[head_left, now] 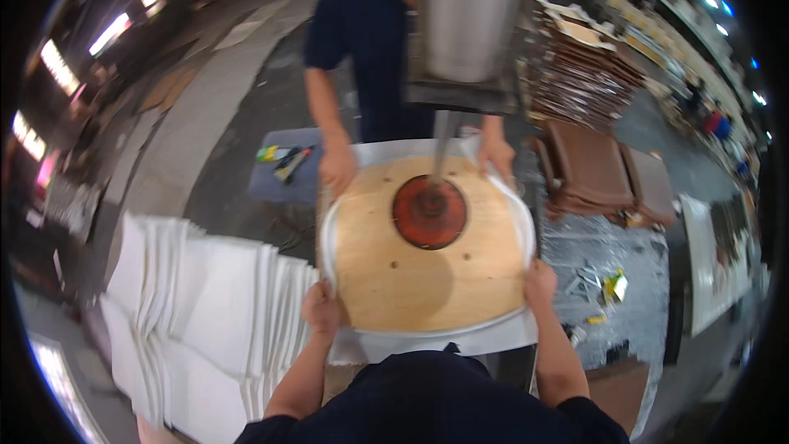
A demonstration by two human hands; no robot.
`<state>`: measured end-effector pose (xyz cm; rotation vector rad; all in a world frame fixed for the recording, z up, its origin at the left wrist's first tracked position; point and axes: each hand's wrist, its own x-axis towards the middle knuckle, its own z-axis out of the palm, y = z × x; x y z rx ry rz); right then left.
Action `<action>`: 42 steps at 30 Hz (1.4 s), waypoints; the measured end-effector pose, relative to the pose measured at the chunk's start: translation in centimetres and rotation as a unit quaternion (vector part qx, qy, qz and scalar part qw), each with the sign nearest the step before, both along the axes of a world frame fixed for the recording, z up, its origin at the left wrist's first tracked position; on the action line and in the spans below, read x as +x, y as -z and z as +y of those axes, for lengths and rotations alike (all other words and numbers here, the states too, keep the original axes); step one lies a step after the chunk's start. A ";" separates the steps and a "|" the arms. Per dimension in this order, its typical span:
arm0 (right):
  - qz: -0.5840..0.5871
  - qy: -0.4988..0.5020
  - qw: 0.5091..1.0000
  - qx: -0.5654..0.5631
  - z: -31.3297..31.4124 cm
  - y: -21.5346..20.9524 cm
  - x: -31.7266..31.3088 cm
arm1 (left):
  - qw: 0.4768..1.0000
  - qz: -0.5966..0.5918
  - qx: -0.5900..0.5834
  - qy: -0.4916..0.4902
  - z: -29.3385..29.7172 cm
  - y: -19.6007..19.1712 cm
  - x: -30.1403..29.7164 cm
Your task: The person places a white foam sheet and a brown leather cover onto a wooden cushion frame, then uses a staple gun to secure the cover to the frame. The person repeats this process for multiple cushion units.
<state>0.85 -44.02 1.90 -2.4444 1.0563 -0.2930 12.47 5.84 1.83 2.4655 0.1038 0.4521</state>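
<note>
A light plywood seat board (386, 288) with small holes lies in front of me, with white padding (530, 234) curving up round its rim. A round red press disc (411, 212) on a metal rod sits over the board's upper middle. My left hand (321, 309) is closed at the near left edge of the padding. At the right edge, my right hand (540, 284) is closed on it too; both hands' fingertips are partly hidden. Across from me, a co-worker's hands (336, 166) are at the far corners of the same piece.
A thick press cylinder (468, 25) hangs above the board. Stacked white sheets (205, 296) stand at left. Behind them, a blue-grey stool (283, 185) bears tools. On the right are brown padded pieces (588, 164) and a plastic-covered table (641, 263) with small tools.
</note>
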 end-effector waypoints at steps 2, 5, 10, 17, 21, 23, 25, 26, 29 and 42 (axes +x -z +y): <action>-0.001 0.000 1.000 -0.017 0.3 0.1 0.2 | 1.000 -0.004 -0.017 0.011 -0.2 0.3 -0.2; 0.031 0.029 0.999 0.031 1.9 -0.5 1.5 | 0.999 0.032 0.012 -0.002 0.7 0.0 -0.6; 0.012 0.019 1.000 0.020 1.8 -1.2 0.7 | 0.998 0.061 0.015 -0.008 0.3 -0.2 0.1; 0.005 0.014 0.999 0.049 1.5 -0.9 0.7 | 0.998 0.067 -0.008 0.009 1.0 -0.5 0.8; 0.018 -0.001 0.999 0.050 0.9 -0.5 0.6 | 0.997 0.082 0.003 0.009 0.5 -0.5 0.7; 0.017 -0.014 0.999 0.038 0.6 -0.4 0.5 | 0.993 0.114 0.006 0.007 0.3 -0.6 0.9; 0.015 -0.014 0.999 0.050 0.3 -0.2 0.5 | 0.991 0.133 -0.016 0.016 0.4 -0.6 1.1; 0.015 -0.021 0.998 0.060 0.5 0.0 0.8 | 0.990 0.136 -0.037 0.020 0.9 -0.7 1.1; -0.019 -0.036 0.997 0.059 1.1 0.5 0.9 | 0.984 0.157 -0.081 0.022 1.5 -0.3 0.3; -0.037 -0.076 0.996 0.011 1.2 1.6 -0.4 | 0.991 0.122 0.008 0.050 2.1 -0.4 0.0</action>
